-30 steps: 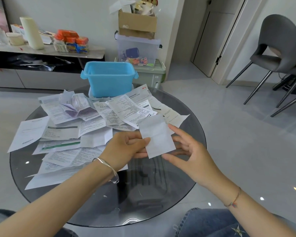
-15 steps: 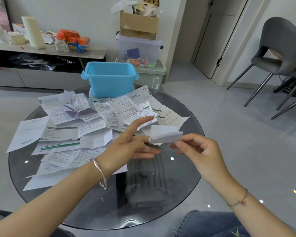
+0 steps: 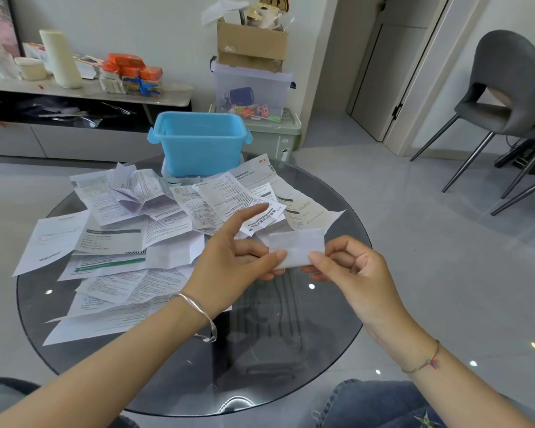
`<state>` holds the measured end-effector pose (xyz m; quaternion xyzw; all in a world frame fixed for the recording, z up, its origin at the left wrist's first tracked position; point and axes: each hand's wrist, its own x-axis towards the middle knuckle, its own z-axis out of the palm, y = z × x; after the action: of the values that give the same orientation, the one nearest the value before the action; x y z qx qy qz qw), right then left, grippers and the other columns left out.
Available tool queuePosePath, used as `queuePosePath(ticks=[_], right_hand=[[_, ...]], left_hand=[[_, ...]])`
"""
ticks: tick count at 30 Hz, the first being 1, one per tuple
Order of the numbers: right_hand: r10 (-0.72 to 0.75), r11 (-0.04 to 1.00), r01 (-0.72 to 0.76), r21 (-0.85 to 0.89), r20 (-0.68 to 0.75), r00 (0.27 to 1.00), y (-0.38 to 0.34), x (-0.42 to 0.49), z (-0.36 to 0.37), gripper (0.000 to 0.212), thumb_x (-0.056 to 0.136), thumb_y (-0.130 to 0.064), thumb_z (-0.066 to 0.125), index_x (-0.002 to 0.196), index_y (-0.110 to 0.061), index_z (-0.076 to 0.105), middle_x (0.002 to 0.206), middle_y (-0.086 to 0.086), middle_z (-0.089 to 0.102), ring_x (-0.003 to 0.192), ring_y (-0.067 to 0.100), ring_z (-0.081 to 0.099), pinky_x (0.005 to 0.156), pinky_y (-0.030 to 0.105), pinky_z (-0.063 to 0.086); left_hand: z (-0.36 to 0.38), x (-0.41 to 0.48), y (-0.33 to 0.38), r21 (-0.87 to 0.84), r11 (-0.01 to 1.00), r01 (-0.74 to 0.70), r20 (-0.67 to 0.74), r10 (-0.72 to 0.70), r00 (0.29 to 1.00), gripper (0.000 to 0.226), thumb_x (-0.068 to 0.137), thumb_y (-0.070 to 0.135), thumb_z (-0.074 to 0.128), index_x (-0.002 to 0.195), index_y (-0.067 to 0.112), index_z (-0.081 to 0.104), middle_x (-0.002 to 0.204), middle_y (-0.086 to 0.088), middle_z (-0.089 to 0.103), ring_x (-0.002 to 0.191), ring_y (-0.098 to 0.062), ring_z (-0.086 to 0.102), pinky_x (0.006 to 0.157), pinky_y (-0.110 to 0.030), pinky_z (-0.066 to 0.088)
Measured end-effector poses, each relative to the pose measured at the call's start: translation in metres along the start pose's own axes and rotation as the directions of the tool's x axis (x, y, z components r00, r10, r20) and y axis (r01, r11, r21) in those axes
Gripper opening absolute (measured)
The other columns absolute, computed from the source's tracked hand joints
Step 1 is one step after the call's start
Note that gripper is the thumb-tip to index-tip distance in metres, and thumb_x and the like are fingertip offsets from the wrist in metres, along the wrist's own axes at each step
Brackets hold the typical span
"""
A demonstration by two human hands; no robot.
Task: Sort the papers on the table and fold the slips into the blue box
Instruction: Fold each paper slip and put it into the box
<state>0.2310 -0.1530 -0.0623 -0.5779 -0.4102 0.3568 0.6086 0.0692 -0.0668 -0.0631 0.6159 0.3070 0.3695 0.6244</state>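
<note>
The slip [image 3: 297, 247] is up in the air over the middle of the round glass table [image 3: 291, 375]. It sits right between the two hands. The left hand [image 3: 226, 267] is at the slip's 9 o'clock. The right hand [image 3: 352, 273] is at its 3 o'clock.

The left hand pinches the left end of the slip. Its thumb lies on the front, near the bottom edge, and other fingers [image 3: 267, 275] are under the paper. Its pointer finger sticks out straight toward 1 o'clock, away from the slip. The right hand pinches the bottom right corner. Its thumb is on the front and its other fingers are curled in behind.

The slip is white and looks folded into a short, wide shape. No print shows on this side.

The blue box [image 3: 198, 146] stands open at the table's 12 o'clock, well apart from the slip. Many printed papers [image 3: 121, 242] lie on top of each other from the table's 9 o'clock round to 1 o'clock.
</note>
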Motion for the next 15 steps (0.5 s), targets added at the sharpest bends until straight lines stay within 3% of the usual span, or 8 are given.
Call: queuePosePath(ticks=[2,5,10,15], right_hand=[[0.005,1.000,-0.005,-0.004,0.003,1.000,-0.0014,-0.0005,0.0011,0.014,0.082,0.000,0.066,0.086,0.006,0.054,0.075,0.012,0.073,0.070,0.020,0.071,0.064,0.020,0.055],[0.025,1.000,-0.025,0.008,-0.005,1.000,-0.0026,-0.0005,0.0024,0.017,0.082,0.004,0.065,0.087,0.000,0.049,0.073,0.014,0.072,0.066,0.018,0.070,0.063,0.021,0.055],[0.063,0.998,-0.063,-0.024,0.020,0.998,-0.0025,0.0007,0.0022,0.021,0.082,0.005,0.066,0.087,-0.005,0.048,0.072,0.013,0.072,0.061,0.018,0.069,0.060,0.021,0.055],[0.167,0.985,-0.163,-0.047,0.082,0.983,0.0000,-0.0002,0.0023,0.021,0.082,-0.003,0.069,0.102,-0.007,0.062,0.081,0.010,0.074,0.071,0.015,0.071,0.065,0.020,0.055]], left_hand=[[-0.0003,0.0005,-0.0001,0.029,1.000,0.002,0.013,-0.003,1.000,0.041,0.081,0.002,0.070,0.115,0.023,0.062,0.066,-0.011,0.068,0.066,-0.020,0.071,0.064,-0.023,0.058],[-0.0006,0.0012,-0.0031,0.062,0.998,0.025,0.009,-0.026,1.000,0.020,0.081,0.001,0.071,0.091,0.018,0.069,0.059,-0.004,0.063,0.060,-0.016,0.068,0.061,-0.021,0.057],[-0.0017,0.0028,-0.0044,0.140,0.989,0.036,-0.012,-0.034,0.999,0.005,0.081,0.012,0.073,0.082,0.017,0.072,0.064,-0.010,0.068,0.063,-0.019,0.067,0.064,-0.026,0.059],[-0.0004,0.0036,-0.0052,0.125,0.991,0.038,-0.018,-0.036,0.999,0.006,0.082,0.013,0.071,0.079,0.010,0.074,0.068,-0.012,0.071,0.064,-0.015,0.067,0.063,-0.022,0.058]])
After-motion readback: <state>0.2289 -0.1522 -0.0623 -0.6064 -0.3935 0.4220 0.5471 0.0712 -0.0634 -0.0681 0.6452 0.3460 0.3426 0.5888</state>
